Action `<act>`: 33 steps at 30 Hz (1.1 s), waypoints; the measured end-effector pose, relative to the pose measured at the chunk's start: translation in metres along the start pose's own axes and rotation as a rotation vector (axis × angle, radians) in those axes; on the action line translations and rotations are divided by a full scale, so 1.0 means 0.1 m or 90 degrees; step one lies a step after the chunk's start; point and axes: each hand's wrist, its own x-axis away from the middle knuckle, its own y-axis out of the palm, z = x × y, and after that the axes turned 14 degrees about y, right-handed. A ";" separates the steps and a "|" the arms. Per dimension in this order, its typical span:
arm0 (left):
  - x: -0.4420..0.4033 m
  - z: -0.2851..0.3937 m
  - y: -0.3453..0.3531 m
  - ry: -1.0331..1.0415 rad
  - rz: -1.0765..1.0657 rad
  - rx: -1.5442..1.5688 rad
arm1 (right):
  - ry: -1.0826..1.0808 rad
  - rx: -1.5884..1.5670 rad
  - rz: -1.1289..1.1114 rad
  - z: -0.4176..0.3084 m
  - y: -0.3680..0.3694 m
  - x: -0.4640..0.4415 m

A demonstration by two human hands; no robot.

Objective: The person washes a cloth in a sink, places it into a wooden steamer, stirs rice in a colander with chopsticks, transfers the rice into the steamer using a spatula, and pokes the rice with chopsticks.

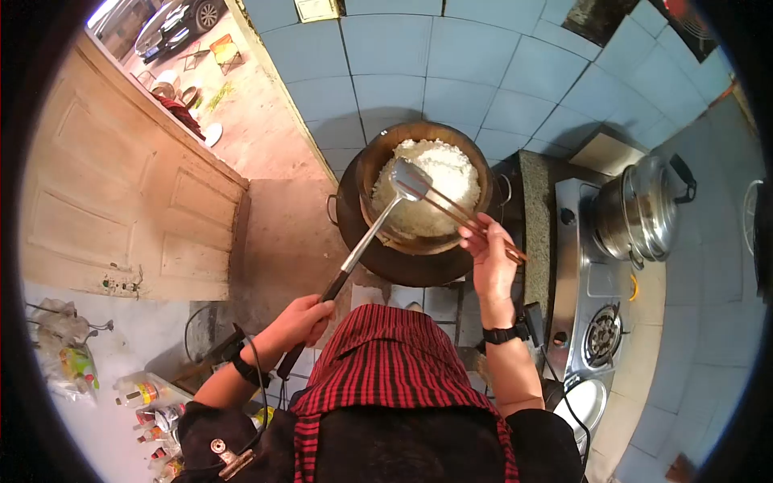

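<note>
White rice (pixel 447 173) fills a round wooden steamer tub (pixel 372 149) that sits in a large dark wok (pixel 350 213). My left hand (pixel 303 320) is closed around the dark handle of a long metal wok spatula (pixel 366 241). The spatula's blade is over the rice. In my right hand (pixel 491 258) is a pair of brown chopsticks (pixel 460 216), their tips reaching to the spatula blade; whether they touch it I cannot tell. The tips are partly hidden at the blade.
To the right, a gas stove (pixel 568 298) bears a lidded steel pot (pixel 632 209), with a bare burner (pixel 602 334) in front. A stone ledge (pixel 535 225) stands between stove and wok. On the left are an open door (pixel 137 177) and several bottles (pixel 153 427).
</note>
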 end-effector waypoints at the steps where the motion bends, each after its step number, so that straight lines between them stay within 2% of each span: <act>1: 0.00 0.00 -0.06 -0.005 -0.018 -0.018 | 0.021 0.008 0.001 0.07 0.07 -0.10; 8: -0.12 0.15 -0.45 -0.008 -0.033 -0.127 | 0.028 -0.022 0.070 0.29 0.15 -0.49; 10: -0.19 0.22 -0.58 -0.023 -0.069 -0.122 | 0.029 -0.070 0.112 0.37 0.09 -0.60; 12: -0.22 0.29 -0.69 -0.055 -0.089 -0.078 | -0.019 -0.061 0.215 0.35 0.06 -0.68; 14: -0.27 0.30 -0.81 -0.095 -0.102 -0.032 | -0.123 0.137 0.287 0.28 0.07 -0.65; 18: -0.34 0.23 -1.02 -0.089 -0.101 -0.087 | -0.128 0.184 0.237 0.09 0.37 -0.66; 21: -0.37 0.29 -1.15 -0.069 -0.112 -0.109 | -0.154 0.286 0.135 0.12 0.66 -0.87; 24: -0.40 0.26 -1.30 -0.052 -0.126 -0.136 | -0.147 0.254 0.090 0.23 0.93 -1.22; 28: -0.40 0.26 -1.40 -0.065 -0.127 -0.167 | -0.090 0.193 0.109 0.37 1.14 -1.60; 33: -0.41 0.22 -1.52 -0.049 -0.139 -0.151 | -0.061 0.251 0.166 0.38 1.01 -1.50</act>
